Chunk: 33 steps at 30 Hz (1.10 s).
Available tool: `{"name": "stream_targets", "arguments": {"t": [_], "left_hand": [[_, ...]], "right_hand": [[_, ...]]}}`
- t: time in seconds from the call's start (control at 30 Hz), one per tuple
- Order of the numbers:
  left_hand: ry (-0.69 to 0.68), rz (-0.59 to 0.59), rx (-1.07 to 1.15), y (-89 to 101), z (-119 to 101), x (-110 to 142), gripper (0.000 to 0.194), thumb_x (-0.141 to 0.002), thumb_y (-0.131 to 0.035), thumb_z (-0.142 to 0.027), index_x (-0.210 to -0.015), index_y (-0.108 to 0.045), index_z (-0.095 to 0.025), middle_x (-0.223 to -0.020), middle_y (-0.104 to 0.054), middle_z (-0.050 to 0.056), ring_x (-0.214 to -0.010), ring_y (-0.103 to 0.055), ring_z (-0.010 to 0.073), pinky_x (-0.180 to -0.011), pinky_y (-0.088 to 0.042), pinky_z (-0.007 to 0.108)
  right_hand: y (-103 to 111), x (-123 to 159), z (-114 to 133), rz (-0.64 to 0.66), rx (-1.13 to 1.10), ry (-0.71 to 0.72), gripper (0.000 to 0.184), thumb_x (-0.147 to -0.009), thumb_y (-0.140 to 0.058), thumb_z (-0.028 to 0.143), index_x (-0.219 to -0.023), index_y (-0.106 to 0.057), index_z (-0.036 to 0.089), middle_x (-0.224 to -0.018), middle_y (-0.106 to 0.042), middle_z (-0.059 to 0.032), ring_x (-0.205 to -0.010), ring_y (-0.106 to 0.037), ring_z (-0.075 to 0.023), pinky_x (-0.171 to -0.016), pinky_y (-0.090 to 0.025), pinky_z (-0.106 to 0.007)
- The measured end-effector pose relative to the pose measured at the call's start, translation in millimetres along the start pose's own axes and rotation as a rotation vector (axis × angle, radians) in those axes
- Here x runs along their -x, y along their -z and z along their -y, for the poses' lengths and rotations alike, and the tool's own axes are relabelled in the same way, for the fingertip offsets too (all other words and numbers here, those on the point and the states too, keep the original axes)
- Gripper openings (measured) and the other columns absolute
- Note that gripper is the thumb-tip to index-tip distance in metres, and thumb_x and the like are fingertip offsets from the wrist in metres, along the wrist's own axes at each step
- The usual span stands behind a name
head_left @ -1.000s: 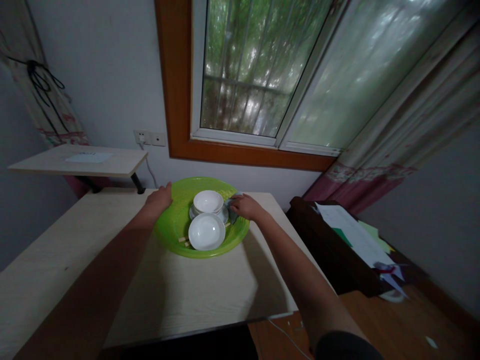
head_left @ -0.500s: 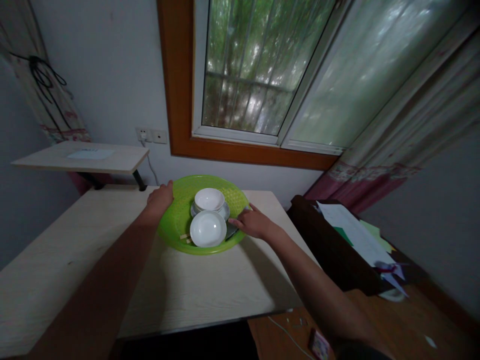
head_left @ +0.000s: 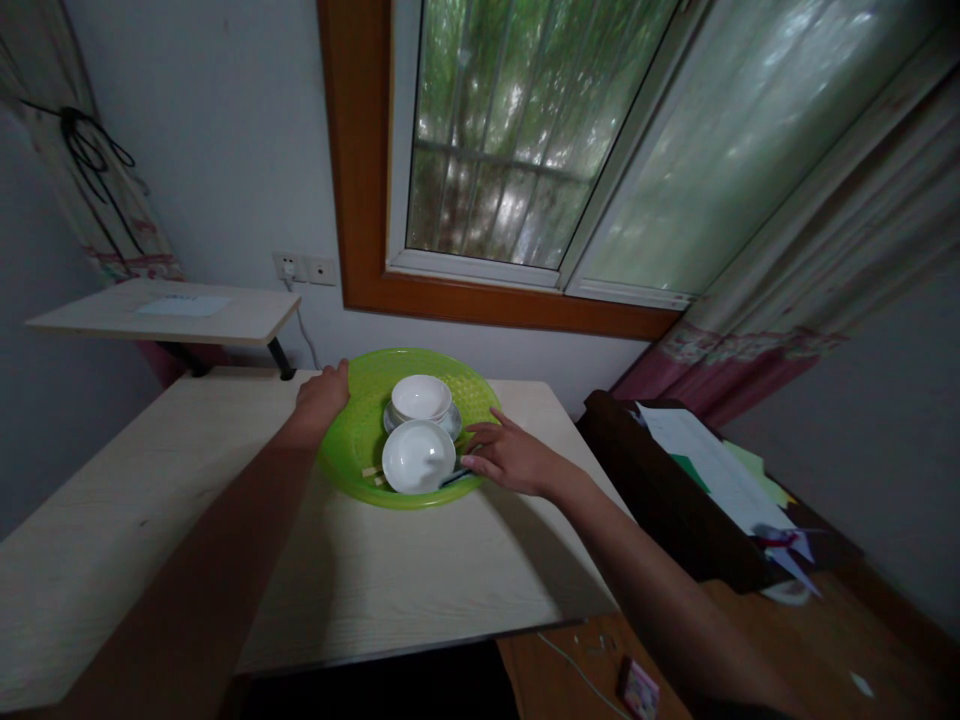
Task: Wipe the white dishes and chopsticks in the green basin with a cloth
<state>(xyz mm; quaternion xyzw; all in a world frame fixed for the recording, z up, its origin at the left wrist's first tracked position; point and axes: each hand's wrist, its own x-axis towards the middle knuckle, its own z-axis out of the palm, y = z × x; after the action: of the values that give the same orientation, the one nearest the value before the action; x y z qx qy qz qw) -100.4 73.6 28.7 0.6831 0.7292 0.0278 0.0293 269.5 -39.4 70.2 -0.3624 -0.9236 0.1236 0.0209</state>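
A round green plastic basin (head_left: 346, 470) rests on the pale wooden table. My left hand (head_left: 324, 392) is closed on the basin's left rim. Inside stand a white bowl (head_left: 421, 397), on a grey-patterned dish (head_left: 454, 424), and in front of it a second white bowl (head_left: 409, 462). Over the right side of the basin, my right hand (head_left: 514, 455) has thumb and fingers bent around a thin dark utensil (head_left: 456, 478), whose end reaches the front bowl's rim. Most of the utensil is hidden by the hand. Light stick ends, perhaps chopsticks (head_left: 370, 472), show left of that bowl.
A raised shelf (head_left: 247, 325) with a paper sheet (head_left: 184, 306) stands at the table's back left. Behind are a wall socket (head_left: 289, 267) and a window. Right of the table is a dark cabinet (head_left: 637, 480) bearing papers (head_left: 701, 455).
My right hand has risen slightly and its fingers have spread somewhat. The dark utensil, flat before, now appears as a thin edge by the front bowl. My left hand stays on the rim.
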Motion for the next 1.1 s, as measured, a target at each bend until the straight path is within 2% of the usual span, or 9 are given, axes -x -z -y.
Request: {"name": "stream_targets", "arguments": {"t": [0.1,0.17,0.23,0.33,0.43,0.67,0.8,0.9,1.1], "left_hand": [[-0.01,-0.014,0.005,-1.4,1,0,0.063,-0.099,-0.051,-0.028,-0.161,-0.04,-0.016,-0.139,-0.068,0.022,-0.119,-0.072,0.0362,-0.093,-0.056,0.042],[-0.016,-0.024,0.011,-1.7,1,1,0.061,-0.099,-0.049,-0.026,-0.159,-0.042,-0.017,-0.137,-0.069,0.021,-0.118,-0.072,0.0361,-0.093,-0.056,0.043],[-0.011,-0.025,0.01,-1.4,1,1,0.059,-0.099,-0.049,-0.025,-0.157,-0.044,-0.016,-0.136,-0.07,0.021,-0.118,-0.072,0.0368,-0.093,-0.056,0.044],[-0.003,-0.014,0.011,-0.6,1,0,0.059,-0.099,-0.05,-0.025,-0.157,-0.045,-0.016,-0.136,-0.07,0.023,-0.118,-0.073,0.0382,-0.094,-0.057,0.046],[-0.011,-0.014,0.026,-0.5,1,-1,0.062,-0.099,-0.053,-0.026,-0.159,-0.043,-0.017,-0.139,-0.069,0.023,-0.12,-0.072,0.0377,-0.096,-0.057,0.045],[-0.017,-0.021,0.02,1.4,1,1,0.061,-0.1,-0.053,-0.025,-0.159,-0.044,-0.017,-0.14,-0.069,0.022,-0.12,-0.072,0.0357,-0.095,-0.056,0.042],[-0.016,-0.01,0.023,2.1,1,0,0.061,-0.099,-0.052,-0.024,-0.159,-0.044,-0.018,-0.143,-0.068,0.021,-0.122,-0.072,0.0354,-0.096,-0.056,0.042],[-0.019,-0.011,0.019,1.2,2,0,0.062,-0.099,-0.05,-0.025,-0.16,-0.043,-0.018,-0.143,-0.067,0.022,-0.121,-0.072,0.0356,-0.096,-0.056,0.043],[-0.006,-0.005,0.013,2.6,0,2,0.064,-0.099,-0.049,-0.026,-0.161,-0.04,-0.017,-0.144,-0.067,0.022,-0.122,-0.071,0.0353,-0.097,-0.054,0.043]], "right_hand": [[0,-1,1,0.046,-0.018,0.087,0.069,-0.117,-0.024,0.058,-0.107,-0.08,0.019,-0.107,-0.082,-0.0117,-0.104,-0.074,-0.025,-0.124,-0.039,-0.054],[-1,-2,0,0.071,-0.015,0.097,0.074,-0.116,-0.02,0.059,-0.103,-0.08,0.017,-0.101,-0.081,-0.0126,-0.096,-0.073,-0.0241,-0.11,-0.05,-0.047],[-1,-3,-1,0.083,0.005,0.084,0.076,-0.116,-0.019,0.06,-0.1,-0.08,0.017,-0.098,-0.081,-0.0129,-0.093,-0.072,-0.024,-0.102,-0.053,-0.043],[4,-6,-4,0.113,0.08,0.051,0.077,-0.117,-0.018,0.057,-0.094,-0.08,0.018,-0.092,-0.082,-0.0116,-0.091,-0.074,-0.0242,-0.11,-0.049,-0.045],[11,-14,-13,0.141,0.205,-0.057,0.075,-0.117,-0.019,0.052,-0.093,-0.082,0.019,-0.094,-0.083,-0.0122,-0.101,-0.077,-0.0264,-0.122,-0.04,-0.047],[16,-54,-49,0.178,0.458,-0.285,0.051,-0.115,-0.035,0.039,-0.117,-0.082,0.019,-0.128,-0.08,-0.0155,-0.125,-0.074,-0.0278,-0.132,-0.027,-0.053],[10,-78,-58,0.15,0.471,-0.295,0.042,-0.111,-0.045,0.037,-0.119,-0.082,0.021,-0.147,-0.072,-0.014,-0.138,-0.066,-0.0312,-0.132,-0.025,-0.058],[4,-87,-59,0.124,0.495,-0.283,0.042,-0.11,-0.046,0.038,-0.121,-0.082,0.021,-0.149,-0.07,-0.0137,-0.143,-0.062,-0.0331,-0.131,-0.024,-0.061],[1,-75,-40,0.163,0.511,-0.273,0.036,-0.106,-0.049,0.028,-0.11,-0.084,0.021,-0.132,-0.079,-0.0164,-0.136,-0.066,-0.0351,-0.129,-0.028,-0.061]]}}
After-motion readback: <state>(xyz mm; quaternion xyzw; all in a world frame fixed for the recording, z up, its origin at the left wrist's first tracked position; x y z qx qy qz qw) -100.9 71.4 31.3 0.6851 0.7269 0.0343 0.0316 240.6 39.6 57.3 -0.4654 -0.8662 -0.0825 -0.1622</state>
